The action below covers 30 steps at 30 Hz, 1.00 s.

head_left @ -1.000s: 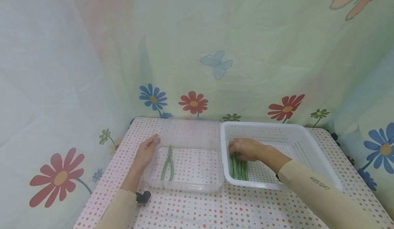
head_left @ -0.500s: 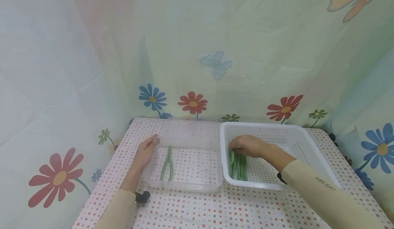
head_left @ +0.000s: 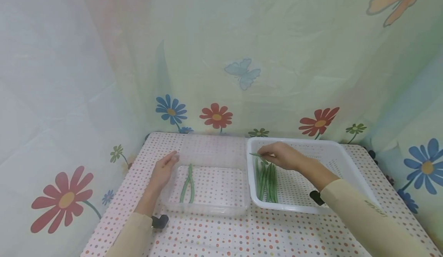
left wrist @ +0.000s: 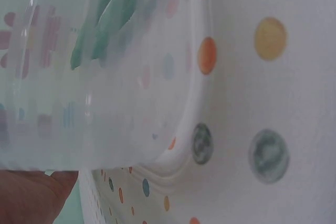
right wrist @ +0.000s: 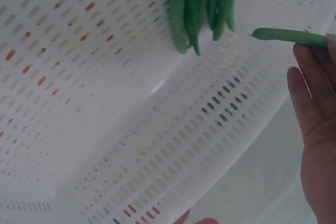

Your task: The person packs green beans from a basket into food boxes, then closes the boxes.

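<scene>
My right hand is over the left part of a white perforated basket, pinching one green bean between thumb and fingers. Part of that bean is covered by the fingers. Several more green beans lie side by side along the basket's left wall. To the left stands a clear plastic container holding two green beans that cross near their far ends. My left hand rests at the container's left side, its fingers extended along the edge; in the left wrist view only a bit of it shows behind the plastic.
A translucent lid extends back from the container's far edge. Both containers stand close together on a dotted tablecloth. Behind the table hangs a flowered curtain.
My right hand has risen from the bean bundle toward the back of the basket, lifting one green bean clear of the others. The left hand stays in place.
</scene>
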### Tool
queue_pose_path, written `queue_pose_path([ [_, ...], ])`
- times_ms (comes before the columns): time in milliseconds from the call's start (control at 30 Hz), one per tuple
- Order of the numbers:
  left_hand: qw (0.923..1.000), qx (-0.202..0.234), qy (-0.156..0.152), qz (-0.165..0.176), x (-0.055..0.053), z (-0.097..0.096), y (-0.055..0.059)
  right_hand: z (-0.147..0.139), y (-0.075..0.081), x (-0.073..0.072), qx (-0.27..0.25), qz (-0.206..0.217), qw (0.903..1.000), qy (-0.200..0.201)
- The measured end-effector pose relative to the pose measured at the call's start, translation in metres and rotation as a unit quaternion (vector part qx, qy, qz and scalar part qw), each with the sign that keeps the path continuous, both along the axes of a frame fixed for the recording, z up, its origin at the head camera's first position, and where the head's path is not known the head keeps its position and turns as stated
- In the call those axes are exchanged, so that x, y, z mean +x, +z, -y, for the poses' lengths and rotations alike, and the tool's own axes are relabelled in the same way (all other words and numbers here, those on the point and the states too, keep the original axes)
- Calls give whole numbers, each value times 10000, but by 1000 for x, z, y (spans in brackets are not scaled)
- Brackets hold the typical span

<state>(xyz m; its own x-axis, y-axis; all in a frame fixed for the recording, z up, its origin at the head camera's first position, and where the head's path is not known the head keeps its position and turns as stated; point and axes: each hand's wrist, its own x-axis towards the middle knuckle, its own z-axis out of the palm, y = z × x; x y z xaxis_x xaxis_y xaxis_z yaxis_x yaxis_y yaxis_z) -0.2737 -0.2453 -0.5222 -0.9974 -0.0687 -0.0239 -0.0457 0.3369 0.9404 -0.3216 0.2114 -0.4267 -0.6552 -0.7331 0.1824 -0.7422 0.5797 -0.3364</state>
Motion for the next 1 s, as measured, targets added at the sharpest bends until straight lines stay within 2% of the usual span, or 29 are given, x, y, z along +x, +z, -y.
queue_pose_path([
  [133,10000,-41,36,-10,1,-1,1,2,11,0,-448,112,9989,30],
  [300,9999,-51,81,40,1,-1,3,8,16,1,-949,154,9952,-166],
  [467,9999,11,60,122,0,-1,2,23,23,5,-1232,-94,9913,-462],
  [767,10000,19,40,62,0,0,1,63,40,9,-1810,-454,9807,-585],
  [833,10000,38,30,62,1,0,1,72,43,10,-1933,-382,9789,-543],
  [1000,10000,40,29,58,1,0,1,96,50,15,-2069,142,9772,-450],
])
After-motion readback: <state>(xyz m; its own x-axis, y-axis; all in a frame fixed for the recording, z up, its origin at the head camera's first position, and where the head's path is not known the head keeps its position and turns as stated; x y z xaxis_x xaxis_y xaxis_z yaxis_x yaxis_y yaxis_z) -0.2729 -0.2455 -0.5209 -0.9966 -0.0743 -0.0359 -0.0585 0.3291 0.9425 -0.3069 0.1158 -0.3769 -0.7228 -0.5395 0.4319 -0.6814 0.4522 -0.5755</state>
